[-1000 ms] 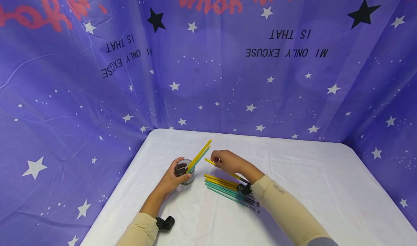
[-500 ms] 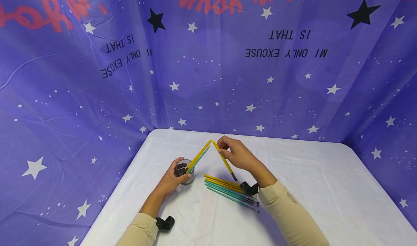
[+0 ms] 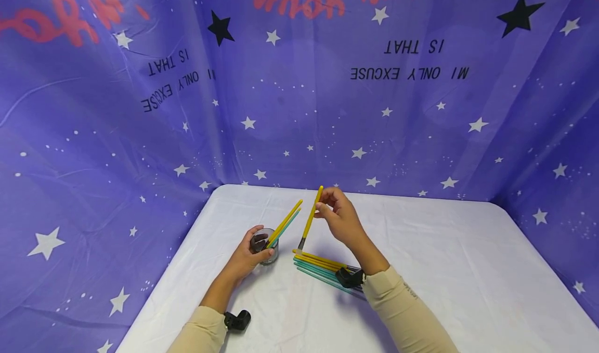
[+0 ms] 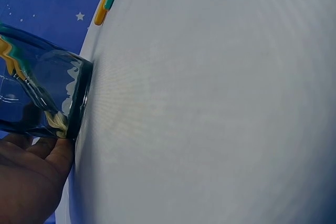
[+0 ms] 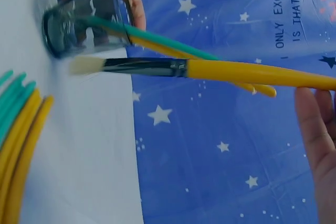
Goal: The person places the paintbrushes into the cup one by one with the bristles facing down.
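We hold the glass [image 4: 52, 74] in our left hand [image 3: 245, 259] toward the table's [image 3: 421, 238] far left corner and pinch the yellow brush [image 3: 311, 220] beside it, hair down, in our right hand [image 3: 343, 218], so we should lower it in gently.

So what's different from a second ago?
The right hand rose and moved farther out, lifting the yellow brush and turning it: its bristles pointed right, now they point down and slightly left. Nothing was newly grabbed or let go. The left hand still holds the glass, and the row of brushes looks unmoved.
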Available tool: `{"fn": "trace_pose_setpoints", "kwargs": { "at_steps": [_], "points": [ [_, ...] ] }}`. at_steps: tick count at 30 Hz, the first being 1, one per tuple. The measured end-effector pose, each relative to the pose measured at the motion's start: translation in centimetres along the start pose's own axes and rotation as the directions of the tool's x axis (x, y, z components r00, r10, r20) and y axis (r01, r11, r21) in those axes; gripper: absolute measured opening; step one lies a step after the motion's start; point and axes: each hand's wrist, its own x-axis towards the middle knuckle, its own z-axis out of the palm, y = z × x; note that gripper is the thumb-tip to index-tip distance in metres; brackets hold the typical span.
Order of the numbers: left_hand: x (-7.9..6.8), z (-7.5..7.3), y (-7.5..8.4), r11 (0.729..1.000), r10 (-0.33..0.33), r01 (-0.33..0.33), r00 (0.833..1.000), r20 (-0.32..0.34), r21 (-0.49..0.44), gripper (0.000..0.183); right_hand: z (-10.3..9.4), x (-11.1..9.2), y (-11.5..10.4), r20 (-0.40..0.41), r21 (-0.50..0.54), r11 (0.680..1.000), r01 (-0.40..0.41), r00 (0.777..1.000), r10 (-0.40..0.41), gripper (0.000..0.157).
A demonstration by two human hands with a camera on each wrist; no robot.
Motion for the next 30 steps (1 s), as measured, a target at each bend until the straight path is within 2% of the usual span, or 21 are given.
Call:
{"fn": "trace_pose_setpoints", "kwargs": {
  "at_steps": [7, 11, 14, 24, 30],
  "points": [
    [0.1, 0.0, -0.1, 1.0, -0.007, 0.007, 1.0, -0.001, -0.02, 0.082, 1.6, -0.1, 0.1, -0.113, 0.223, 0.974, 0.038, 0.994, -0.013, 0.015],
    [0.1, 0.0, 0.0, 0.999, -0.014, 0.014, 1.0, 0.001, -0.033, 0.082, 2.7, -0.2, 0.6, -0.182, 0.277, 0.958, 0.076, 0.983, -0.025, 0.015],
    [0.1, -0.1, -0.1, 0.999, -0.019, 0.019, 1.0, -0.001, -0.031, 0.082, 3.5, -0.4, 0.9, -0.22, 0.284, 0.956, 0.076, 0.975, -0.012, 0.016],
    [0.2, -0.2, -0.3, 1.0, -0.022, 0.021, 1.0, -0.011, -0.015, 0.084, 5.8, -1.3, 2.9, -0.195, 0.309, 0.951, -0.002, 0.979, 0.066, 0.02],
    [0.1, -0.1, -0.3, 1.0, -0.001, 0.001, 1.0, -0.01, -0.006, 0.083, 6.8, -1.8, 4.0, -0.162, 0.289, 0.952, -0.097, 0.975, 0.149, 0.018]
  ]
}}
